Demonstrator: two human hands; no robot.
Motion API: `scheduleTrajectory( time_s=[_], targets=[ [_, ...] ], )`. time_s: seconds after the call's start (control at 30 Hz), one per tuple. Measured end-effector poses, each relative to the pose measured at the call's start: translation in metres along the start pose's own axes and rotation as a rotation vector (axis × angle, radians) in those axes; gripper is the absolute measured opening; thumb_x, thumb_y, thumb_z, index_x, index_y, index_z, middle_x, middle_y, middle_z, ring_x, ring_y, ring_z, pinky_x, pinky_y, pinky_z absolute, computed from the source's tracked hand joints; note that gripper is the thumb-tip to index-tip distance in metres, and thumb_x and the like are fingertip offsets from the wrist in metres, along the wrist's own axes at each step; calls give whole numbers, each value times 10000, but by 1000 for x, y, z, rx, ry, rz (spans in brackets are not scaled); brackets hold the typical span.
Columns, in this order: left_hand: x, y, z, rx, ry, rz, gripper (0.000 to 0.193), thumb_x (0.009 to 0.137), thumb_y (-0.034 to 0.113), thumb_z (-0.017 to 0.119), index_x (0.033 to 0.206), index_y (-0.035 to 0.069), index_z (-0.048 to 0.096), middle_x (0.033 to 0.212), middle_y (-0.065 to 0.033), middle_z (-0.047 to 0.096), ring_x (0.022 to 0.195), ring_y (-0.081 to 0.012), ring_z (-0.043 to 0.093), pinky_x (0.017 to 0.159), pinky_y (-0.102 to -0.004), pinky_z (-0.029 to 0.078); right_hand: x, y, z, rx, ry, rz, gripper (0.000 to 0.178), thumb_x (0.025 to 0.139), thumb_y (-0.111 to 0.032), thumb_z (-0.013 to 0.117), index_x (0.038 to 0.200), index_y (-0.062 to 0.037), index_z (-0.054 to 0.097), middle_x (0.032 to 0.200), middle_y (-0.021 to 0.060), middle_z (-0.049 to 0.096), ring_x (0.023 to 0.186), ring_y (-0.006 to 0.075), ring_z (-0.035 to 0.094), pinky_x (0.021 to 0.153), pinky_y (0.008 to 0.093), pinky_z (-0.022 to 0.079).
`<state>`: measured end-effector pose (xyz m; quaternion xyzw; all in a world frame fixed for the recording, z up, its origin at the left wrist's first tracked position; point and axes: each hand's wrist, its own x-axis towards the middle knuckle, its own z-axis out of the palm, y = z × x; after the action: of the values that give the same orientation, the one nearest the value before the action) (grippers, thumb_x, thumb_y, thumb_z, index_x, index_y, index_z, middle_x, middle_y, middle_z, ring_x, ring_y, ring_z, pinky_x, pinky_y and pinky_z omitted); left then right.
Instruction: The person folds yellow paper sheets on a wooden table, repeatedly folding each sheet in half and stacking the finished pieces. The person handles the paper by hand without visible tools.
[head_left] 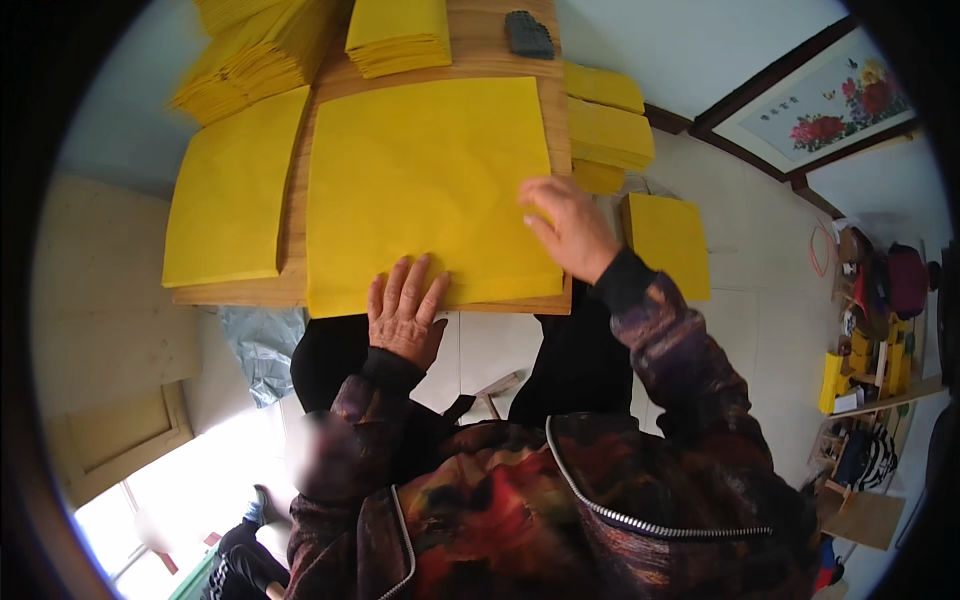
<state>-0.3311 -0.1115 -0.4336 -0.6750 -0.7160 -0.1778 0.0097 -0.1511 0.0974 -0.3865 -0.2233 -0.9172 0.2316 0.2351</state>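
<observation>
A large yellow paper sheet (425,185) lies flat on a wooden board (480,60) in front of me. My left hand (403,312) rests palm down on the sheet's near edge, fingers spread. At the sheet's right edge, my right hand (570,228) presses down with the fingers flat. Neither hand grips anything. A second yellow sheet pile (235,190) lies beside the big sheet on the left.
Stacks of yellow paper sit at the far left (250,50), far centre (398,38) and right of the board (608,130), plus one lower on the right (668,240). A dark grey block (528,35) lies at the board's far edge. Cluttered shelves (870,340) stand far right.
</observation>
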Motion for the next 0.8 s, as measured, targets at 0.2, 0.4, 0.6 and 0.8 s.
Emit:
scheduleTrajectory(
  time_s=[0.2,0.4,0.6,0.8],
  targets=[
    [-2,-1,0,7,-16,-7,743,621,167,752,1299,177,447,1417,-92,369,1321,-309,321,1072,-491,238,-6,-8,20,-87,-42,-25,262,744,-58,654,999,-35,594,1162,120,539,1071,325,509,902,402,435],
    [-4,1,0,-1,-24,-36,705,660,158,726,1307,182,447,1422,-85,362,1334,-300,307,1082,-501,226,7,2,14,-184,-84,-22,269,737,-57,660,997,-38,593,1157,123,536,1091,330,497,913,397,428],
    [-5,-1,4,15,49,-1,679,674,151,703,1303,196,450,1438,-86,347,1334,-305,313,1087,-492,228,23,6,18,-208,-154,-57,282,733,-34,646,1008,-52,583,1123,125,535,1073,339,499,897,409,431],
    [-5,0,6,-15,46,-22,676,619,156,727,1253,171,491,1395,-89,408,1299,-313,357,1050,-500,269,63,37,17,-310,-198,80,211,714,-83,609,907,-22,550,1019,151,547,978,358,511,832,432,431]
  ],
)
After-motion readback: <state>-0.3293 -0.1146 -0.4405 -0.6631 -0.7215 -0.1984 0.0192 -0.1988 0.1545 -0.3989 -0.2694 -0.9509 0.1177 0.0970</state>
